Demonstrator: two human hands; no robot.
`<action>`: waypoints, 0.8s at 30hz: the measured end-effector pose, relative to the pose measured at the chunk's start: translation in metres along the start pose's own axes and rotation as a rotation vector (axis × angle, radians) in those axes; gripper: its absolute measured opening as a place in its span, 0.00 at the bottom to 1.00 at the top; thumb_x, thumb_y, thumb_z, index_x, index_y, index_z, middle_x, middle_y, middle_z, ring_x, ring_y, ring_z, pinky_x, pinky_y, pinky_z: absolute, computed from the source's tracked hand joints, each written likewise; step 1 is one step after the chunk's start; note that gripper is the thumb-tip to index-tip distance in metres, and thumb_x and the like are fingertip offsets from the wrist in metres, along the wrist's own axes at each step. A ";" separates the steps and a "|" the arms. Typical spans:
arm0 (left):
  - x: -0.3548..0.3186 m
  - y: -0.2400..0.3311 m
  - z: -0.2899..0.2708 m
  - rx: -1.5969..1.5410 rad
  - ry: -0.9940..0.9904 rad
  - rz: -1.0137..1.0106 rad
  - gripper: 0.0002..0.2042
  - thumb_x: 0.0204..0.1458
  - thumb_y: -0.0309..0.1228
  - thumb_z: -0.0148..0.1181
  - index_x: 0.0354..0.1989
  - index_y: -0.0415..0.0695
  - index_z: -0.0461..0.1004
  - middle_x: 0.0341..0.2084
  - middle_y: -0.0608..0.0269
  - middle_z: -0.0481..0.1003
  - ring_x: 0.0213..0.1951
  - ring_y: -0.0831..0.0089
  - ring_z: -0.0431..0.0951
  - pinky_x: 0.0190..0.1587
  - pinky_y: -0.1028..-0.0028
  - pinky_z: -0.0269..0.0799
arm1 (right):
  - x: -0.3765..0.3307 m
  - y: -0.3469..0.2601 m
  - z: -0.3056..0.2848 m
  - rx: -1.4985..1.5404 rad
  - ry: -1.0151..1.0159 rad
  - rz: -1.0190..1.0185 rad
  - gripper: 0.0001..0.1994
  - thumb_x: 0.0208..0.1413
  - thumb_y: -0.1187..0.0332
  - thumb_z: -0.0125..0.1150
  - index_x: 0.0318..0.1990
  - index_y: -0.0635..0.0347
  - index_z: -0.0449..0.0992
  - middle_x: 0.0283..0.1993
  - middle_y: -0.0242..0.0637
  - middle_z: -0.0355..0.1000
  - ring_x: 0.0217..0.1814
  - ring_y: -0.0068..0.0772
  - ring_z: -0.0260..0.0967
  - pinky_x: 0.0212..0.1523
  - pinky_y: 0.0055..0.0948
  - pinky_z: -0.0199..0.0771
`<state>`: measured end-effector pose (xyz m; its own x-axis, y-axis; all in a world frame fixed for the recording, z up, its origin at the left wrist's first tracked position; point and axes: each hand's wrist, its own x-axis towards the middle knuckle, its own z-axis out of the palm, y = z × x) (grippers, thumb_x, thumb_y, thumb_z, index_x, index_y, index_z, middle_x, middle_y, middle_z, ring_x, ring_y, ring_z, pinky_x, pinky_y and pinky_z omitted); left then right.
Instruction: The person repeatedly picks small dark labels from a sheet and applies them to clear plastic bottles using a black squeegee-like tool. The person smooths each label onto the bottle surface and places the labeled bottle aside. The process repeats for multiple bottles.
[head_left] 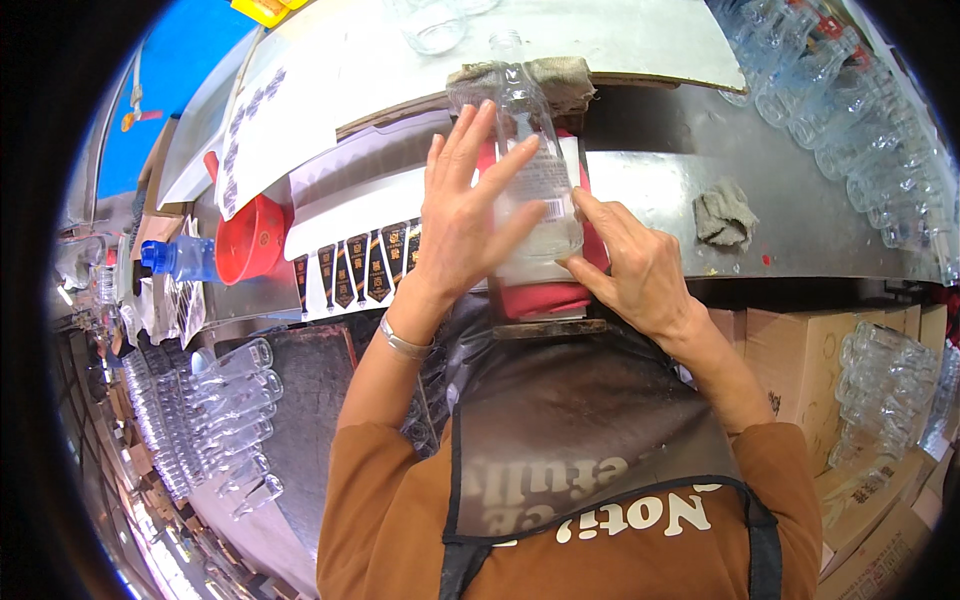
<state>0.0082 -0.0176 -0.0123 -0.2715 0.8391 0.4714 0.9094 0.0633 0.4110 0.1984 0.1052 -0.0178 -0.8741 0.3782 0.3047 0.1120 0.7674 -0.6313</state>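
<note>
Grip of the left hand spread, right hand at the edge of a clear bottle

Left grip: fingers fanned out over the bottle's left side, thumb blurred across its lower part; not closed around the glass. Right grip: thumb and forefinger apart, both at the bottle's right edge. Whether they press on it, cannot tell.

Bottle position: upper centre of the frame, lying with neck toward the top edge. Its neck end rests over a folded grey cloth; a printed label shows on the body. Beneath the body: a white sheet and a red pad.

Surroundings. Left of centre: a strip of black labels, beside it a red container, then a blue-capped bottle farther left. Right of centre: a crumpled cloth on the metal tabletop. Top of frame: a white board. Upper right: many clear bottles, massed together. Lower left: rows of similar bottles, lying on their sides. Right, below tabletop level: cardboard boxes. Bottom centre: a dark apron over brown sleeves.
</note>
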 end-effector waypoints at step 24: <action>-0.018 0.014 0.013 -0.454 0.115 -0.299 0.22 0.56 0.30 0.64 0.61 0.50 0.75 0.67 0.47 0.62 0.63 0.55 0.69 0.60 0.61 0.69 | 0.048 0.032 0.008 0.653 -0.158 0.304 0.28 0.60 0.56 0.66 0.58 0.73 0.71 0.46 0.39 0.75 0.33 0.17 0.68 0.35 0.20 0.71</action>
<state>0.0298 -0.0244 -0.0250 -0.5530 0.7544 0.3538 0.5672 0.0298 0.8230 0.1564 0.1436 -0.0293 -0.9123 0.4086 -0.0266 0.0991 0.1573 -0.9826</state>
